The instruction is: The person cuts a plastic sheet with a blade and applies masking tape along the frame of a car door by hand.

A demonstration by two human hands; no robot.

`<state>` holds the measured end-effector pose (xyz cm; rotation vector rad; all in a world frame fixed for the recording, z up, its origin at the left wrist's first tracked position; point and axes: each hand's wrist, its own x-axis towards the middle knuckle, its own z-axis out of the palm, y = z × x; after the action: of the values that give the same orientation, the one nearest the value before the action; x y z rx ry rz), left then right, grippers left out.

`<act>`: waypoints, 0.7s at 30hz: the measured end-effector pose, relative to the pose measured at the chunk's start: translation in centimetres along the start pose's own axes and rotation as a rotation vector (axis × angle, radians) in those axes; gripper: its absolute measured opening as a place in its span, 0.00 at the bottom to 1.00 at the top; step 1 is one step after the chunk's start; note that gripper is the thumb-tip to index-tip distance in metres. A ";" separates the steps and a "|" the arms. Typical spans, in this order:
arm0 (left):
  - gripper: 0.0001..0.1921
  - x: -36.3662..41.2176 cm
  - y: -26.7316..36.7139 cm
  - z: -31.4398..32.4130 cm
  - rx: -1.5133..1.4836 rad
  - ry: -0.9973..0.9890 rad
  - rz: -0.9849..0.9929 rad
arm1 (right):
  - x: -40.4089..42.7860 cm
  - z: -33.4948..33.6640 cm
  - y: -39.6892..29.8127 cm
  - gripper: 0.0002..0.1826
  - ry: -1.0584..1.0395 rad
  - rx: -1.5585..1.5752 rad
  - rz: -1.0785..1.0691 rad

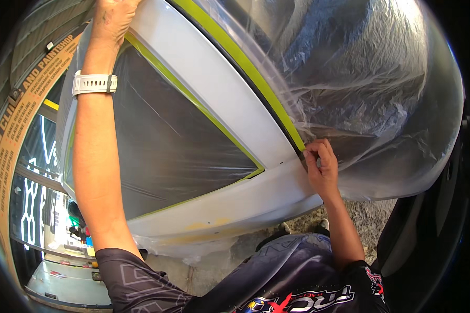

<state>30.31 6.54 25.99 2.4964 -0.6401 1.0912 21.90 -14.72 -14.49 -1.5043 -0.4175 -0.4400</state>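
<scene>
A white car body, with its window and windshield masked, fills the middle of the view. My right hand pinches the lower end of a green masking tape strip at the windshield's edge, beside a black trim. Clear plastic film bunches next to those fingers. My left hand reaches to the top edge of the picture by the roof, its fingertips partly cut off, so its hold cannot be told. Thinner green tape borders the film-covered side window.
Yellowish patches mark the panel below the window. At lower left stands a light-coloured cabinet near cluttered goods. An orange sign with writing curves along the left. A dark vehicle part lies at right, above rough ground.
</scene>
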 end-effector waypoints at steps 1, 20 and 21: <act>0.04 0.0 0.0 0.0 -0.016 -0.006 -0.001 | -0.1 0.0 0.0 0.04 0.007 0.019 0.025; 0.05 0.1 -0.2 -0.3 -0.049 -0.060 0.010 | -0.2 0.6 0.3 0.04 -0.044 0.008 0.053; 0.05 0.1 -0.2 -0.3 -0.049 -0.061 0.010 | -0.2 0.6 0.2 0.04 -0.044 0.016 0.054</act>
<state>30.24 6.83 26.24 2.4951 -0.6887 0.9940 21.87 -14.11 -14.78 -1.5087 -0.4123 -0.3610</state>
